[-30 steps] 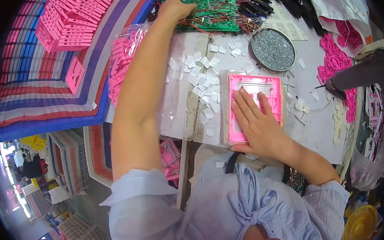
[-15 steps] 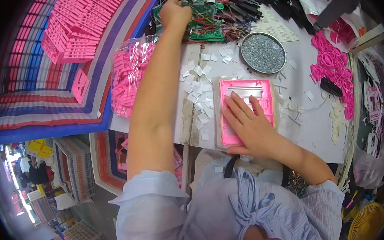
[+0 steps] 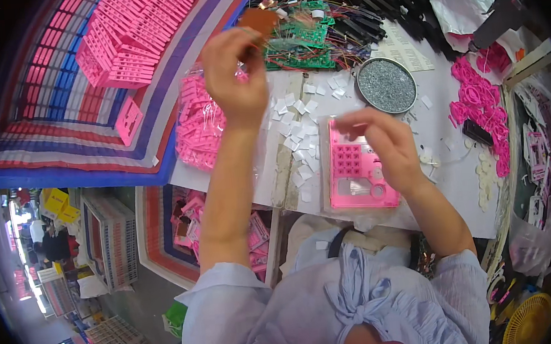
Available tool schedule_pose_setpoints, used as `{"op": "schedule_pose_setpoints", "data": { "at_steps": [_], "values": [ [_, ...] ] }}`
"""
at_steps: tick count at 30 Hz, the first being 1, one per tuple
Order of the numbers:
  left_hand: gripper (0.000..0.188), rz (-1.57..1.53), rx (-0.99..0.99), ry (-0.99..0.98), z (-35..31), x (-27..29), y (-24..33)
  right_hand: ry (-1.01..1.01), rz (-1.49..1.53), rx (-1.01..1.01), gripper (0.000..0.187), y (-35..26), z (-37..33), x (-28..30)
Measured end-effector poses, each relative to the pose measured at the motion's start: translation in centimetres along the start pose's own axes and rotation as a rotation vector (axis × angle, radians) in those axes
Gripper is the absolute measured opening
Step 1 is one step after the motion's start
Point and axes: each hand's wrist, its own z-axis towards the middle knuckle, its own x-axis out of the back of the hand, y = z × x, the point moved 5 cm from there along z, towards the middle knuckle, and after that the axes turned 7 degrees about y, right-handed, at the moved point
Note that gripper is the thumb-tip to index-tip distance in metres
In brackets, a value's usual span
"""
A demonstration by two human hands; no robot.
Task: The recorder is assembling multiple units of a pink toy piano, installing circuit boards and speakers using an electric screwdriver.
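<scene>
My left hand [image 3: 235,71] is raised beside the pile of green circuit boards [image 3: 307,37], its fingers closed on a flat brown circuit board [image 3: 258,23]. On the table in front of me lies a pink plastic casing [image 3: 354,188] with a grid of small square openings, a clear window and a round hole. Clear plastic wrap is under it. Just above the casing's upper right part hovers my right hand [image 3: 390,147], fingers loosely stretched leftward with nothing seen in them; they are slightly blurred.
White square pads [image 3: 295,128] are scattered left of the casing. A round tin of small screws [image 3: 386,85] stands behind it. Pink cords [image 3: 477,104] lie at right, a bag of pink parts [image 3: 200,123] at left. A striped-lined crate [image 3: 75,171] holds stacked pink casings.
My left hand has come back from the circuit board pile with a brown board. My right hand has lifted off the casing, uncovering its square openings.
</scene>
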Motion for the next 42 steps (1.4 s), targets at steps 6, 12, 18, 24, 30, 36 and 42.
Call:
{"op": "schedule_pose_setpoints", "data": {
  "at_steps": [6,12,18,24,30,36,42],
  "values": [
    [0.04,0.0,-0.241,-0.277,-4.9,0.4,7.6,0.169,0.762,-0.351,0.042,2.8,3.1,-2.2],
    [0.044,-0.16,0.189,-0.448,-6.4,4.9,9.3,0.135,0.37,-0.45,0.021,1.7,2.4,0.3],
    [0.04,-0.482,0.982,-0.69,-7.9,3.5,6.3,-0.137,0.165,-0.354,0.022,-0.9,3.1,-1.3],
    [0.035,-0.893,1.371,-0.61,-11.0,3.6,5.9,0.133,-0.357,0.16,0.024,-2.9,1.1,0.4],
    [0.039,-1.03,1.408,-0.336,-12.7,2.4,6.7,0.341,-0.063,-0.115,0.032,2.0,-2.4,-0.4],
    [0.043,-1.279,1.397,-0.496,-12.4,1.9,7.8,0.022,0.348,-0.807,0.048,4.4,-2.9,-4.0],
    [0.036,-0.948,1.244,-0.527,-12.4,3.5,7.8,-0.165,0.649,-0.709,0.051,2.5,-2.1,-1.7]
  ]
}}
